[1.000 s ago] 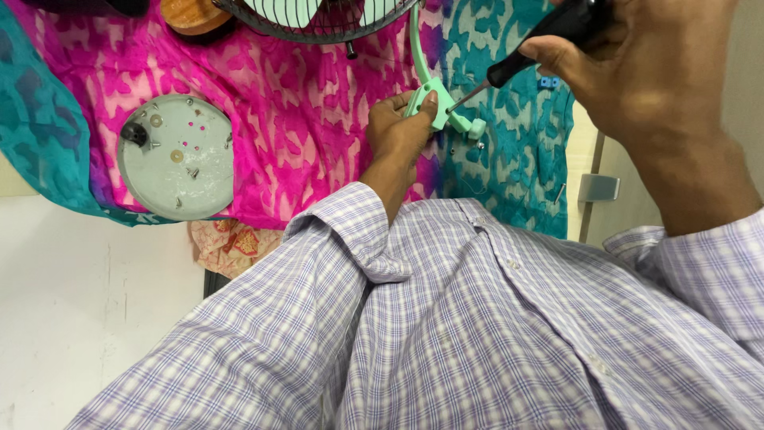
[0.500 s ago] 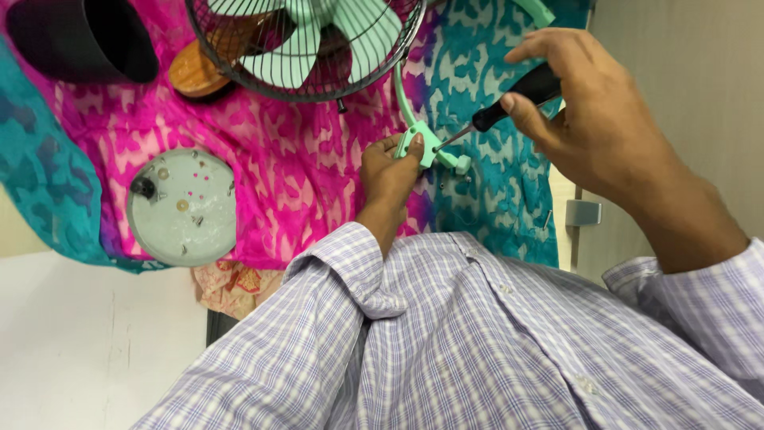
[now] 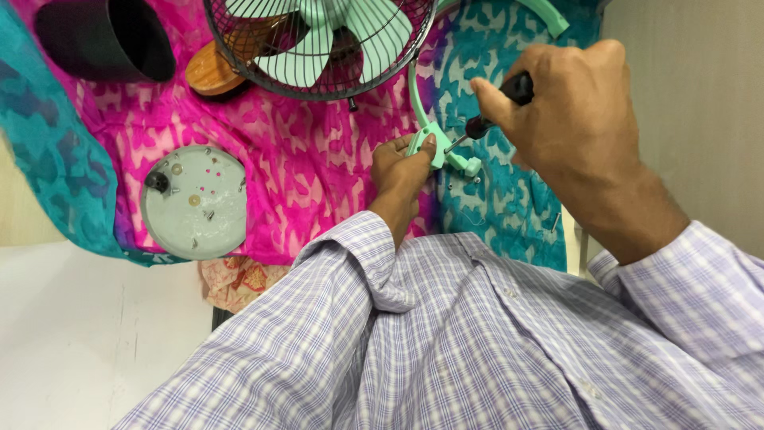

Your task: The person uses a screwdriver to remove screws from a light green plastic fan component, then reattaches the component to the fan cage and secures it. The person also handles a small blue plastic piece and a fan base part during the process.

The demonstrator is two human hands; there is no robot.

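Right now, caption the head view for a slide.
Right hand drives a screwdriver into a mint bracket steadied by the left hand.

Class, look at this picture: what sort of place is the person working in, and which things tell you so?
Probably a home or small repair spot, not a factory: a fan being worked on with a screwdriver, laid on a patterned cloth, with a lid of small parts beside it.
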